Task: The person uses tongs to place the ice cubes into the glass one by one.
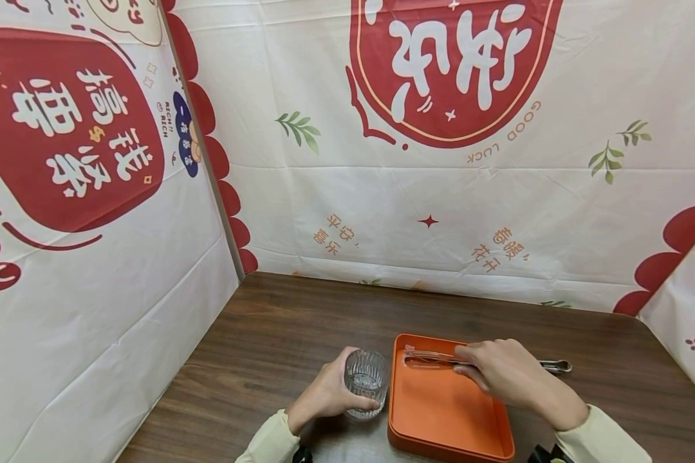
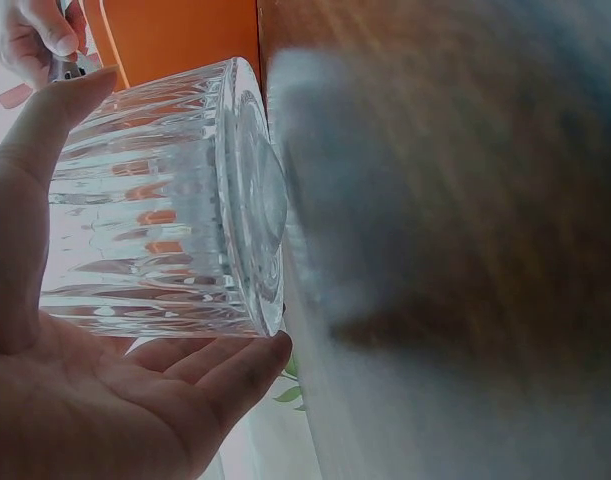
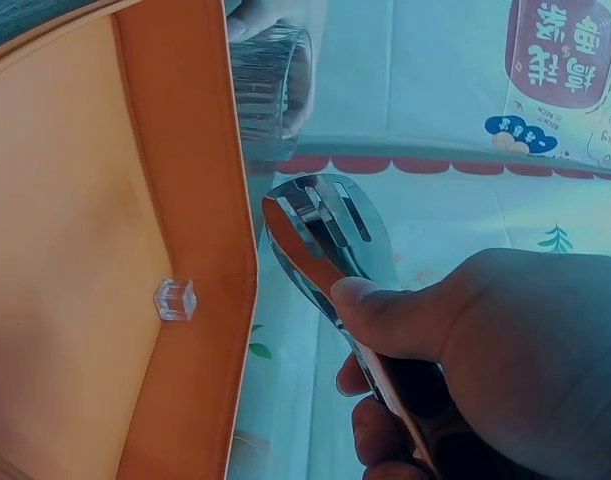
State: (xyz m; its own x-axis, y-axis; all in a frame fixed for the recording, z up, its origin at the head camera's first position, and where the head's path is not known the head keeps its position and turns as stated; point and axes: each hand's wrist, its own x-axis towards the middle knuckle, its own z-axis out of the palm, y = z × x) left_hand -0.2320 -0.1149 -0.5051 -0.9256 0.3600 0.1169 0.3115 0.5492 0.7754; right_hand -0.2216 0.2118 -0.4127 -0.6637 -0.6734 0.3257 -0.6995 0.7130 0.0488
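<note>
My left hand grips a ribbed clear glass, fingers on the far side and thumb on the near side. In the left wrist view the base of the glass is close to the tabletop. My right hand holds metal tongs with slotted ends, which overlap the far part of an orange tray in the head view. A small clear cube, like an ice cube, lies in a corner of the tray. The handle end of the tongs sticks out to the right beyond my hand.
The tray stands just right of the glass on a dark wood-grain table. Printed white cloth hangs behind the table and along both sides.
</note>
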